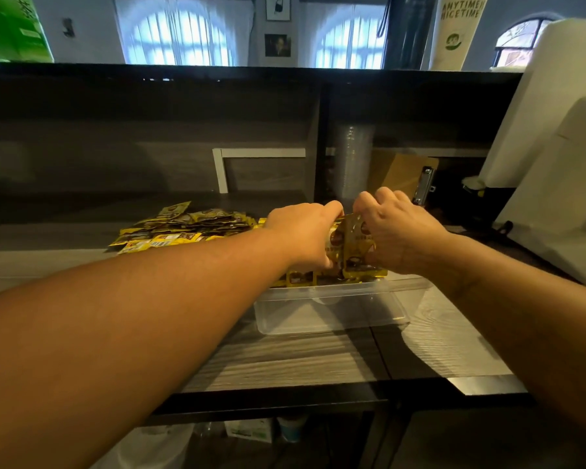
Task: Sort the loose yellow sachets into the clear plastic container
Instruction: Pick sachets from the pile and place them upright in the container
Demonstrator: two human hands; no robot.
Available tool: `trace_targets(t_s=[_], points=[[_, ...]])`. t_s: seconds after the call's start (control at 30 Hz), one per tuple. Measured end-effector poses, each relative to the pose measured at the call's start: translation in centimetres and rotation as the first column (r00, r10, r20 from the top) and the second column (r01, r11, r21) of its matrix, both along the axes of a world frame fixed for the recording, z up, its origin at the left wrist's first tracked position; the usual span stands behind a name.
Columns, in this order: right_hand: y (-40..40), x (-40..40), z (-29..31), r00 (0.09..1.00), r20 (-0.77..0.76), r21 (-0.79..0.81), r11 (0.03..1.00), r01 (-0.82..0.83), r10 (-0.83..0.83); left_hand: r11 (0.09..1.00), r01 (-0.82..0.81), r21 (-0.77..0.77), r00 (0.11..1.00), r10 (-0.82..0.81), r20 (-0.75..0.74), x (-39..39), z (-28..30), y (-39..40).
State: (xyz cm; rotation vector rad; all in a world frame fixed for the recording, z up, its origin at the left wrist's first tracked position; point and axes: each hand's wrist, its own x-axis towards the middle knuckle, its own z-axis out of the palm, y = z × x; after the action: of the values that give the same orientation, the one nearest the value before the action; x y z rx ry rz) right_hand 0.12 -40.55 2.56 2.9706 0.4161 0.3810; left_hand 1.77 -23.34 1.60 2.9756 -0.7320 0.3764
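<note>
A clear plastic container (332, 316) stands on the wooden counter in front of me, with yellow sachets standing upright along its far side. My left hand (301, 235) and my right hand (400, 231) both grip a bunch of yellow sachets (352, 245) from either side, held upright over the container's far end. A loose pile of yellow sachets (183, 225) lies on the counter to the left of the container. The container's near half holds nothing visible.
A white machine (555, 164) stands at the right of the counter. Behind the container are a stack of clear cups (352, 157) and a brown clipboard (406, 174). A dark raised shelf wall (149, 130) closes off the back. The counter's front edge (318, 387) is close to me.
</note>
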Motion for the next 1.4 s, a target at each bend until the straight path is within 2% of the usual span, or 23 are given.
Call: trace_targets(t_s=[0.2,0.33,0.4,0.5,0.6,0.67,0.83,0.97,1.03,1.13,1.2,1.3,1.4], points=[[0.9,0.6,-0.2,0.979,-0.188,0.034,0.996,0.087,-0.079,0.999,0.033,-0.007,0.999,-0.032,0.02,0.2,-0.3,0.3],[1.5,0.4,0.1,0.977,-0.175,-0.029,0.993,0.117,-0.12,1.0,0.015,-0.025,1.0,-0.015,-0.023,-0.3,0.3,0.9],[1.8,0.2,0.4,0.974,-0.175,-0.064,0.989,0.134,-0.144,0.994,0.002,-0.107,1.0,-0.004,-0.017,-0.8,1.2,2.0],[3.2,-0.2,1.4,0.977,-0.174,-0.006,0.992,0.127,-0.126,0.951,-0.022,-0.308,0.997,0.044,0.064,-1.4,2.1,5.0],[6.0,-0.7,2.5,0.994,-0.102,0.1,0.993,0.059,-0.048,0.825,-0.05,-0.563,0.983,0.142,0.12,-1.7,1.9,9.3],[8.4,-1.2,3.2,0.996,-0.078,0.182,0.983,-0.017,0.031,0.766,-0.107,-0.634,0.97,0.22,0.102,-1.9,1.2,12.5],[16.0,-2.1,3.4,0.976,-0.074,0.295,0.939,-0.175,0.205,0.758,-0.227,-0.612,0.947,0.319,0.044,-3.0,-1.8,19.5],[22.1,-2.6,1.8,0.963,-0.07,0.391,0.896,-0.212,0.259,0.771,-0.281,-0.571,0.941,0.339,-0.004,-3.7,-3.5,22.2],[24.4,-2.8,-0.1,0.977,-0.083,0.433,0.89,-0.143,0.198,0.799,-0.293,-0.525,0.942,0.336,-0.014,-3.8,-4.5,22.8],[26.0,-2.4,-3.5,0.989,-0.145,0.374,0.927,0.031,0.026,0.859,-0.307,-0.409,0.946,0.322,-0.034,-4.0,-5.9,23.0],[26.0,-1.7,-5.4,0.977,-0.204,0.373,0.919,0.131,-0.057,0.885,-0.294,-0.36,0.949,0.316,0.0,-4.0,-6.5,23.0],[25.8,-1.4,-6.7,0.987,-0.13,0.459,0.877,0.142,-0.092,0.895,-0.239,-0.376,0.947,0.3,0.112,-4.0,-6.6,22.9],[25.4,-1.7,-6.4,0.994,-0.03,0.479,0.872,0.105,-0.103,0.859,-0.19,-0.476,0.946,0.29,0.147,-4.1,-6.4,22.9]])
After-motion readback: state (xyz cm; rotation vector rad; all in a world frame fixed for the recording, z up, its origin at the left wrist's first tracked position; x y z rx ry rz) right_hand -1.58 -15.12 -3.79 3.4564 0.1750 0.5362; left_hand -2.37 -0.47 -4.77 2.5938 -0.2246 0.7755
